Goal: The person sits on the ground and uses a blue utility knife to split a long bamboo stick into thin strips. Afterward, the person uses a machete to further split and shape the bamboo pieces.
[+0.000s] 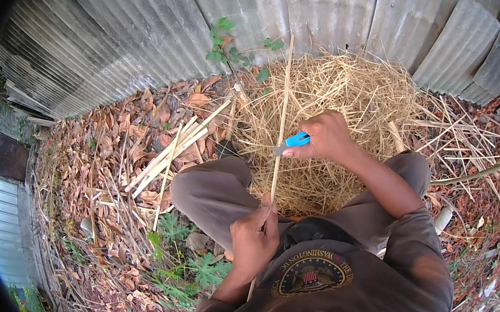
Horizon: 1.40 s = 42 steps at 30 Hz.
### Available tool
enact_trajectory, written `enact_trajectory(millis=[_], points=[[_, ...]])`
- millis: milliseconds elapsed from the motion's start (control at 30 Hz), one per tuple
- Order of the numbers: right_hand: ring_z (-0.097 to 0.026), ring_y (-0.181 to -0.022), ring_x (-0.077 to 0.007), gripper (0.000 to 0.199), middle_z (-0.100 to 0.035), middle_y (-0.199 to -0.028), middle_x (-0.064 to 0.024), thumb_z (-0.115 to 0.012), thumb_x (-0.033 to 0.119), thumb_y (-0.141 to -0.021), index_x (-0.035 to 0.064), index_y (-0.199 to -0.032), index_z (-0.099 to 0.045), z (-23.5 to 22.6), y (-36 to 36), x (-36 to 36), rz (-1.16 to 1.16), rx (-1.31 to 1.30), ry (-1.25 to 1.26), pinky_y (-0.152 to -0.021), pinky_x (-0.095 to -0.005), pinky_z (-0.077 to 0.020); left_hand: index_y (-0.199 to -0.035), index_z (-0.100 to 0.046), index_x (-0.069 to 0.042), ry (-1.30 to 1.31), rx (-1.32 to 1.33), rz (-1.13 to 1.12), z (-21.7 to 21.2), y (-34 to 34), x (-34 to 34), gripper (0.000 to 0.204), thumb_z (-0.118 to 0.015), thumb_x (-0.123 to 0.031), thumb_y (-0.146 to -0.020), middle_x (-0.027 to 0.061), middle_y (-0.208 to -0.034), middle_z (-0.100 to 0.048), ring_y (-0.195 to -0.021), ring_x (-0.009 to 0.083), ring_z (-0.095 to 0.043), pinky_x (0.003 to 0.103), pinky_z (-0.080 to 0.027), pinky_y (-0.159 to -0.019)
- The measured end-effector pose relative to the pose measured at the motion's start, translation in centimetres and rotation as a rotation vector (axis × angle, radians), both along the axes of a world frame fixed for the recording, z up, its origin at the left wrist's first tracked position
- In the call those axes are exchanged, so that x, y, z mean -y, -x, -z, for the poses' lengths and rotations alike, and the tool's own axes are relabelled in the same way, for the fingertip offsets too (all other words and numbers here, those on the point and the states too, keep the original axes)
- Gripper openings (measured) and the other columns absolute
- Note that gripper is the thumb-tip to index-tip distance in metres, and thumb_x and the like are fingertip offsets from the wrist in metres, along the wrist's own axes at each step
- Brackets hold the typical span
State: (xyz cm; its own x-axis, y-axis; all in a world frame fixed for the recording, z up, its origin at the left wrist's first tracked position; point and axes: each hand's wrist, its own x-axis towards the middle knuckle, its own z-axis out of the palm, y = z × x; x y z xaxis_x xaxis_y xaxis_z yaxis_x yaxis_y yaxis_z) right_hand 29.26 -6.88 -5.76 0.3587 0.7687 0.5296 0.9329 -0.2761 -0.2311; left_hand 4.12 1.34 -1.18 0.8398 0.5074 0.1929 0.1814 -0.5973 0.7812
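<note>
— Pale bamboo, is that what you have there?

— Yes. Your left hand [253, 237] is closed around a long thin strip [281, 121], gripping it low down, just above your lap. From your fist the strip runs up and away from you, past your knees and over the heap of dry shavings [342, 102], its far tip reaching toward the corrugated metal fence [331, 5].

— And your other hand?

— Your right hand [325, 135] is curled shut on a knife with a blue handle [294, 141]. The short blade pokes out to the left of your fist and meets the strip about midway along (whether it is cutting in or only lying against the edge, I cannot tell from here).

— Where do you sit in all this?

— You crouch with both knees bent in grey trousers [211, 191], and the strip passes between them. The shavings pile lies straight ahead of you, touching the foot of the fence.

— Anything beside you?

— To your left, a loose bundle of split sticks [172, 152] lies on brown dead leaves [107, 147], well apart from your hands. A few green plants [204, 269] grow near your left knee, and a small leafy shoot [222, 45] stands against the fence.
</note>
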Motion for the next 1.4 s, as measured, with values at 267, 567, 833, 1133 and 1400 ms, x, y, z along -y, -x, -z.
enact_trajectory(millis=[267,567,833,1133,1400], points=[[-0.053,-0.044,-0.0180,0.084,-0.044,-0.043,-0.0015,-0.035,0.085,-0.081,0.0085,-0.054,-0.057,-0.1,-10.9,1.8,0.592,-0.390,0.159,-0.040,-0.0347,-0.0397,-0.107,-0.067,0.006,0.093,0.025,0.151,0.4,2.2,2.1,0.020,-0.059,-0.008,-0.094,0.0102,-0.059,-0.058,-0.049,0.0076,-0.046,0.026,-0.039,-0.048],[-0.053,-0.039,-0.0217,0.068,-0.048,-0.043,-0.0029,-0.061,0.076,-0.073,0.0119,-0.051,-0.056,-1.3,2.2,0.7,-0.115,-0.191,0.005,-0.042,-0.0363,-0.0418,-0.123,-0.062,-0.003,0.892,0.002,0.009,0.1,0.8,-0.9,0.030,-0.049,-0.020,-0.103,-0.0048,-0.054,-0.043,-0.043,0.0010,-0.034,0.019,-0.028,-0.040],[-0.052,-0.039,-0.0251,0.073,-0.045,-0.042,-0.0049,-0.060,0.080,-0.070,0.0112,-0.048,-0.048,-0.9,2.7,0.3,-0.101,-0.084,-0.083,-0.041,-0.0379,-0.0406,-0.121,-0.059,0.002,1.111,0.143,0.075,0.7,0.0,-0.6,0.031,-0.044,-0.020,-0.104,-0.0027,-0.051,-0.038,-0.042,0.0049,-0.032,0.021,-0.029,-0.042],[-0.048,-0.034,-0.0213,0.073,-0.043,-0.039,-0.0033,-0.053,0.080,-0.075,0.0125,-0.048,-0.051,-2.0,1.4,0.3,-0.029,-0.046,-0.076,-0.037,-0.0358,-0.0379,-0.121,-0.058,0.004,1.147,0.099,0.074,-0.2,0.4,0.1,0.030,-0.045,-0.018,-0.104,-0.0028,-0.051,-0.038,-0.043,0.0045,-0.030,0.023,-0.030,-0.046],[-0.055,-0.044,-0.0218,0.078,-0.049,-0.043,-0.0049,-0.043,0.080,-0.082,0.0086,-0.056,-0.060,-1.6,-9.4,1.9,0.569,-0.319,0.089,-0.044,-0.0391,-0.0425,-0.123,-0.059,0.001,1.121,0.015,0.130,-0.5,1.4,0.9,0.030,-0.047,-0.017,-0.104,-0.0045,-0.053,-0.040,-0.044,0.0027,-0.031,0.020,-0.028,-0.045]])
